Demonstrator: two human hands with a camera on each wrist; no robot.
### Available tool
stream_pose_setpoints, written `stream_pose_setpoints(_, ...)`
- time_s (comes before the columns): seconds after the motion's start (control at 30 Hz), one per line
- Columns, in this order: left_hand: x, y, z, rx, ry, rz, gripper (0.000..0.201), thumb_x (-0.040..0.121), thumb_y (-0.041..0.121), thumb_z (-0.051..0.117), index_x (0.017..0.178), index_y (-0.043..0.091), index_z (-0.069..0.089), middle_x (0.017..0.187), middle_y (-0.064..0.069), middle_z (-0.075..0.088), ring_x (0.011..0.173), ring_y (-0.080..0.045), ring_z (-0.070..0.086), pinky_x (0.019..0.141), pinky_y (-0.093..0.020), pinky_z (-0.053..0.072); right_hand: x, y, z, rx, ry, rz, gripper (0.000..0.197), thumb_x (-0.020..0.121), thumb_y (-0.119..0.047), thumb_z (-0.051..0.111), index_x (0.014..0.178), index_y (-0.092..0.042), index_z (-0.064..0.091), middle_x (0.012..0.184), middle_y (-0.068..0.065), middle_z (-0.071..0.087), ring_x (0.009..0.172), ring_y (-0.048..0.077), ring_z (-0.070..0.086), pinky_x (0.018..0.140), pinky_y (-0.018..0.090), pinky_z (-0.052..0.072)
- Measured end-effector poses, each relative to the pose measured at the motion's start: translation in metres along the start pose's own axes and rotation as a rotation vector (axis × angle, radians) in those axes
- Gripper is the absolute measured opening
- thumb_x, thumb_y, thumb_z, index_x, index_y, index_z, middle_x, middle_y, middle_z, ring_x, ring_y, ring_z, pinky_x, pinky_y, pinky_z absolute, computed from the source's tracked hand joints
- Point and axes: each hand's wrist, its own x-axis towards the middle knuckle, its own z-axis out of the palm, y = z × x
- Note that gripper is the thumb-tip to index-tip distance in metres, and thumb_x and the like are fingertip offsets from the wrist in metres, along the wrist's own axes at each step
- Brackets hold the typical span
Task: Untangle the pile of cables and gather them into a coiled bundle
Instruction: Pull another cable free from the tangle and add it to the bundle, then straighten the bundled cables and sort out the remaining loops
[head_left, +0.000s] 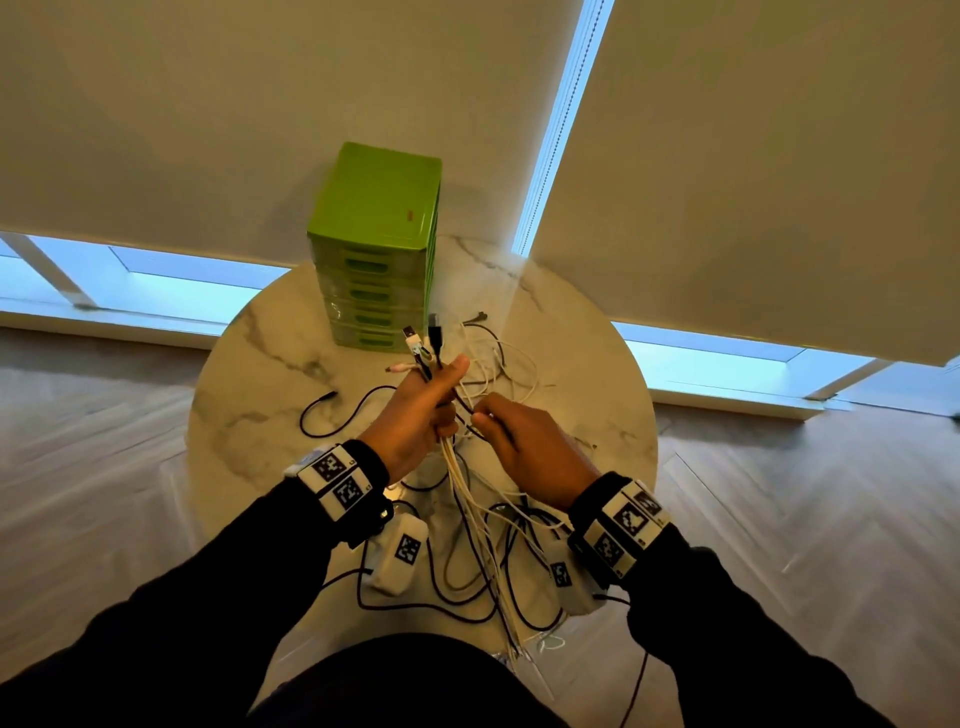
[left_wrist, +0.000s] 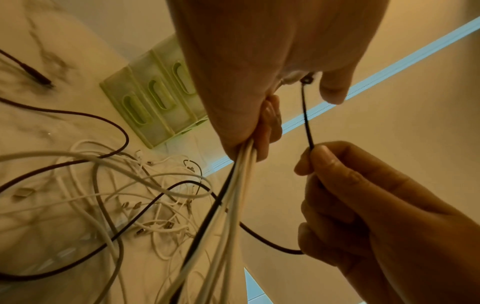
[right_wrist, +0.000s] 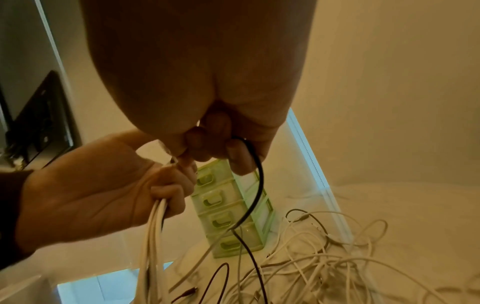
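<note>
White and black strands: you have a held bunch of cables (head_left: 470, 499) gathered in your left hand (head_left: 415, 415), fingers curled tight round it, with the plug ends (head_left: 423, 340) standing up above your fist and the tails hanging down to the table (head_left: 249, 364).
Right hand: your right hand (head_left: 530, 447) pinches a single black cable (left_wrist: 306, 115) between thumb and fingertip, just beside the left fist; its upper end sits at the fist.
Loose pile: the rest of the cables (right_wrist: 324, 265) lie looped over each other on the table, white crossing black, beside the green drawer unit (head_left: 376, 244).
Snag risk: the black cable runs down into that pile, so a hard pull would likely tighten a crossing into a knot rather than free it.
Drag risk: a snagged loop could tow its neighbours across the table and over the near edge, where some tails already hang.
Grip risk: your left fist holds many smooth strands at once; easing it to admit the black one may let the plug ends slide out of line.
Drawer unit: it stands close to the pile, and a loop catching a corner could nudge it.
</note>
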Motion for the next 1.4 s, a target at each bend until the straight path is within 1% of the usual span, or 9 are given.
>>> stream_pose_setpoints(0.23, 0.002, -0.005, -0.001, 0.056, 0.094, 0.014, 0.036, 0.104, 0.046, 0.044, 0.082, 0.017, 0.045, 0.070, 0.002, 0.042, 0.054, -0.010, 0.033, 0.053, -0.026, 0.029, -0.005, -0.005, 0.011, 0.010, -0.054, 0.022, 0.023, 0.107, -0.037, 0.040, 0.099, -0.019, 0.054, 0.080, -0.001, 0.060, 0.070, 0.018, 0.055, 0.068, 0.038, 0.045)
stream_pose_setpoints(0.47, 0.003, 0.017, -0.005, -0.122, 0.039, 0.130, 0.039, 0.094, 0.049, 0.048, 0.079, 0.014, 0.048, 0.071, 0.000, 0.049, 0.062, -0.016, 0.053, 0.063, -0.034, 0.052, -0.008, 0.017, 0.029, 0.437, -0.230, 0.124, 0.049, 0.108, -0.043, 0.034, 0.081, -0.012, 0.061, 0.075, 0.001, 0.061, 0.067, 0.006, 0.054, 0.073, 0.019, 0.045)
stream_pose_setpoints(0.7, -0.009, 0.049, -0.009, -0.071, -0.064, 0.154, 0.042, 0.104, 0.046, 0.034, 0.071, 0.021, 0.034, 0.059, 0.007, 0.022, 0.049, -0.009, 0.017, 0.049, -0.025, 0.021, 0.037, 0.034, 0.054, 0.214, -0.248, 0.037, 0.058, 0.104, -0.055, 0.024, 0.075, -0.021, 0.060, 0.079, -0.001, 0.066, 0.079, 0.016, 0.061, 0.091, 0.041, 0.044)
stream_pose_setpoints(0.8, -0.018, 0.069, -0.018, -0.074, -0.057, 0.188, 0.042, 0.107, 0.046, 0.031, 0.072, 0.022, 0.037, 0.061, 0.005, 0.015, 0.048, -0.009, 0.012, 0.049, -0.027, 0.014, 0.047, 0.042, 0.059, -0.070, -0.416, 0.011, 0.058, 0.103, -0.057, 0.012, 0.082, -0.031, 0.060, 0.091, -0.011, 0.063, 0.103, 0.012, 0.053, 0.104, 0.045, 0.023)
stream_pose_setpoints(0.9, -0.028, 0.094, -0.032, -0.097, -0.053, 0.241, 0.041, 0.106, 0.047, 0.031, 0.073, 0.023, 0.038, 0.058, 0.007, 0.016, 0.050, -0.011, 0.006, 0.049, -0.026, 0.012, 0.047, 0.066, 0.062, -0.217, -0.588, 0.087, 0.049, 0.105, -0.054, 0.013, 0.080, -0.038, 0.051, 0.087, -0.013, 0.061, 0.099, 0.009, 0.052, 0.109, 0.049, 0.019)
stream_pose_setpoints(1.07, -0.038, 0.093, -0.057, 0.097, 0.076, 0.241, 0.040, 0.106, 0.044, 0.037, 0.074, 0.020, 0.041, 0.057, 0.007, 0.021, 0.051, -0.012, 0.012, 0.055, -0.034, 0.009, 0.068, 0.073, 0.043, -0.256, -0.178, 0.244, 0.044, 0.105, -0.055, 0.030, 0.073, -0.042, 0.058, 0.075, -0.009, 0.064, 0.100, 0.022, 0.065, 0.105, 0.047, 0.035)
stream_pose_setpoints(1.2, -0.037, 0.060, -0.053, 0.247, 0.183, 0.160, 0.044, 0.106, 0.047, 0.038, 0.080, 0.015, 0.052, 0.058, 0.003, 0.040, 0.049, -0.009, 0.028, 0.051, -0.027, 0.021, 0.102, 0.027, 0.016, 0.042, 0.121, 0.252, 0.054, 0.102, -0.053, 0.044, 0.073, -0.012, 0.063, 0.067, 0.009, 0.067, 0.070, 0.021, 0.067, 0.073, 0.037, 0.048)
stream_pose_setpoints(1.3, -0.029, 0.040, -0.046, 0.264, 0.257, 0.131, 0.051, 0.105, 0.052, 0.039, 0.089, 0.011, 0.065, 0.071, -0.002, 0.058, 0.050, -0.008, 0.033, 0.053, -0.026, 0.025, 0.094, -0.028, 0.000, 0.241, 0.109, 0.072, 0.045, 0.106, -0.044, 0.042, 0.067, -0.023, 0.055, 0.061, -0.005, 0.051, 0.057, 0.006, 0.049, 0.064, 0.030, 0.040)
stream_pose_setpoints(1.4, -0.023, 0.040, -0.035, 0.131, 0.248, 0.120, 0.047, 0.105, 0.050, 0.040, 0.094, 0.017, 0.071, 0.083, -0.002, 0.067, 0.058, -0.009, 0.048, 0.055, -0.024, 0.036, 0.078, -0.059, 0.008, 0.317, -0.062, -0.035, 0.040, 0.109, -0.040, 0.033, 0.100, -0.027, 0.070, 0.076, -0.016, 0.062, 0.068, -0.011, 0.057, 0.068, 0.016, 0.043)
